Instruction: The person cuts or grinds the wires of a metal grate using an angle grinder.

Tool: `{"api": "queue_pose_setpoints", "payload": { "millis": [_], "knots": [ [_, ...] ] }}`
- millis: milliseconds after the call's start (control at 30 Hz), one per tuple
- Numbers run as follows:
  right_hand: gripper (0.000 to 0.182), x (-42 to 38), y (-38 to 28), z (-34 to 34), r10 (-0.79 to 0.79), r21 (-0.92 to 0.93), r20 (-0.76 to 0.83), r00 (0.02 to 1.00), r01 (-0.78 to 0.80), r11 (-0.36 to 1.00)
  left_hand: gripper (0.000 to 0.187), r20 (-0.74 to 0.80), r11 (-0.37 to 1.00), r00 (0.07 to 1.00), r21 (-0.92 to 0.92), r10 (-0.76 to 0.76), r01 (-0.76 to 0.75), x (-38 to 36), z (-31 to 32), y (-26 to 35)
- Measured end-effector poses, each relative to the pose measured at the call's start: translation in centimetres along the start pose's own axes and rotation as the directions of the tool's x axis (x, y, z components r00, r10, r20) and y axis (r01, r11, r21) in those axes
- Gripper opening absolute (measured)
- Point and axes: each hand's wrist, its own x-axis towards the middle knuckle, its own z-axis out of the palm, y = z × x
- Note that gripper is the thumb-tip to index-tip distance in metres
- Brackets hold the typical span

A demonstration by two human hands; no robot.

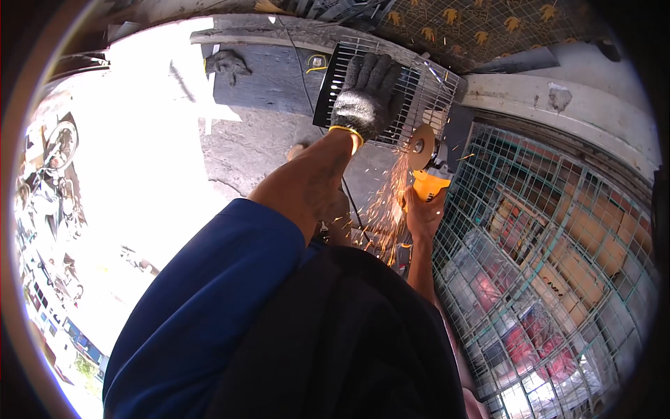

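Note:
My left hand (363, 101), in a dark grey knitted glove with a yellow cuff, lies with fingers stretched over a black slotted metal panel (326, 98). A wire grid (447, 87) extends from beside and beneath the panel. My bare right hand (423, 213) is wrapped round the yellow body of an angle grinder (430, 184). Its brown disc (421, 146) is at the grid's near right corner, and orange sparks (391, 202) stream down towards me. The exact contact point of the disc is hard to make out.
A green wire cage (516, 230) with cardboard boxes (586, 279) and plastic-wrapped goods stands close on the right. A dark cable (303, 77) crosses the concrete floor (241, 150). Another dark glove (229, 64) lies at the upper left. Farther left, bright sunlight washes out the ground.

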Motion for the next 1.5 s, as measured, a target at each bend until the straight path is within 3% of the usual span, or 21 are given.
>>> {"api": "queue_pose_setpoints", "payload": {
  "millis": [100, 200, 300, 367, 500, 567, 600, 667, 700, 767, 867, 1000, 1067, 1167, 1267, 1367, 1500],
  "knots": [
    [0.055, 0.6, 1.6, 0.1, -0.024, 0.065, 0.01, 1.0, 0.024, 0.998, 0.059, 0.01, 1.0, 1.0, 0.0, 0.005, -0.005, 0.0, 0.0, 0.0],
    [0.057, 0.0, -1.1, 0.1, 0.01, -0.027, -0.025, 1.0, -0.011, 1.0, 0.059, 0.019, 1.0, 1.0, -0.002, -0.001, 0.001, 0.1, -0.2, 0.0],
    [0.05, 0.2, -0.7, 0.2, -0.056, -0.175, -0.042, 0.998, 0.048, 0.983, 0.06, 0.014, 1.0, 1.0, 0.012, 0.005, -0.005, 0.1, -0.2, 0.0],
    [0.05, 0.8, 1.3, 0.2, -0.129, 0.086, 0.016, 0.992, 0.127, 0.988, 0.06, 0.027, 1.0, 1.0, 0.023, 0.0, 0.0, 0.0, -0.3, 0.0],
    [0.05, 0.3, -0.4, 0.0, -0.002, -0.055, 0.036, 0.999, 0.004, 0.998, 0.059, 0.029, 1.0, 1.0, 0.009, -0.01, 0.009, 0.2, -0.3, 0.2],
    [0.05, -0.1, 0.1, 0.4, -0.105, 0.225, -0.009, 0.994, 0.105, 0.969, 0.06, 0.023, 1.0, 1.0, 0.014, -0.006, 0.005, 0.1, -0.3, 0.1],
    [0.05, 0.0, 0.3, 0.3, -0.104, 0.226, -0.01, 0.995, 0.104, 0.969, 0.06, 0.017, 1.0, 1.0, 0.019, -0.001, 0.001, 0.0, -0.2, 0.1],
    [0.051, 0.5, 0.0, 0.1, -0.188, 0.009, 0.026, 0.982, 0.188, 0.982, 0.061, 0.023, 1.0, 1.0, 0.025, 0.0, -0.001, 0.1, -0.3, 0.1],
    [0.051, 0.5, -0.1, 0.1, -0.189, 0.009, 0.025, 0.982, 0.188, 0.982, 0.061, 0.029, 0.999, 1.0, 0.032, 0.0, -0.001, 0.1, -0.4, 0.2],
    [0.051, 0.1, -1.9, 0.0, -0.011, -0.064, 0.004, 1.0, 0.011, 0.998, 0.061, 0.029, 0.999, 1.0, 0.035, 0.003, -0.004, 0.1, -0.4, 0.1],
    [0.051, 0.1, -2.3, 0.0, -0.001, -0.098, -0.006, 1.0, 0.0, 0.995, 0.06, 0.025, 0.999, 1.0, 0.036, 0.006, -0.007, 0.1, -0.4, 0.1],
    [0.052, 0.3, -1.4, 0.1, -0.081, -0.051, -0.011, 0.997, 0.08, 0.995, 0.059, 0.056, 0.999, 0.998, 0.029, -0.034, 0.032, 0.1, -0.3, 0.2],
    [0.056, 0.3, -1.2, 0.2, 0.042, -0.052, -0.027, 0.999, -0.043, 0.998, 0.058, 0.044, 0.999, 0.998, 0.029, -0.035, 0.034, 0.1, -0.3, 0.1],
    [0.055, 0.2, -2.6, -0.1, 0.004, -0.09, -0.02, 1.0, -0.006, 0.996, 0.058, 0.032, 0.999, 0.999, 0.024, -0.027, 0.027, 0.0, -0.2, 0.1],
    [0.053, 1.2, 0.1, 0.0, -0.071, -0.092, -0.017, 0.997, 0.069, 0.993, 0.059, 0.028, 1.0, 0.999, 0.021, -0.019, 0.018, 0.1, -0.1, 0.1],
    [0.051, 0.6, -1.3, 0.0, -0.017, -0.012, -0.005, 1.0, 0.017, 1.0, 0.059, 0.028, 1.0, 0.999, 0.024, -0.019, 0.018, 0.0, -0.2, 0.2],
    [0.05, 0.2, -2.2, -0.1, -0.013, -0.075, -0.007, 1.0, 0.013, 0.997, 0.059, 0.022, 0.999, 1.0, 0.031, -0.017, 0.017, 0.1, -0.3, 0.2]
  ]
}}
